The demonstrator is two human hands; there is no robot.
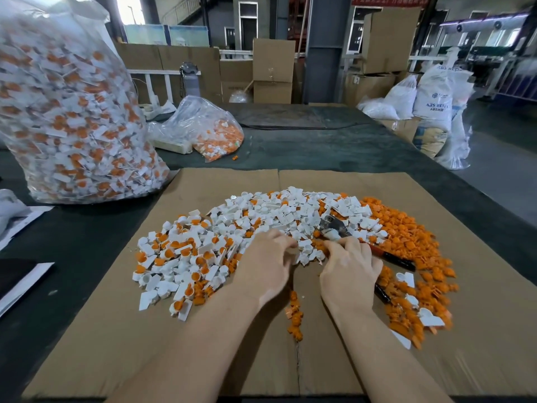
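Observation:
A wide heap of small white plastic parts (255, 216), many with orange inserts, lies on a flat cardboard sheet (87, 344). To its right spreads a pile of loose orange pieces (412, 237). My right hand (350, 269) grips pliers (334, 228) with red and black handles, jaws pointing up-left into the heap. My left hand (266, 260) reaches into the white parts with curled fingers; whether it pinches a piece is hidden by blur.
A tall clear bag (66, 112) full of white-and-orange parts stands at the left. A smaller, partly filled bag (209, 132) lies behind the cardboard on the dark table (319, 146). Cardboard boxes (273, 71) and white sacks (433, 97) stand beyond.

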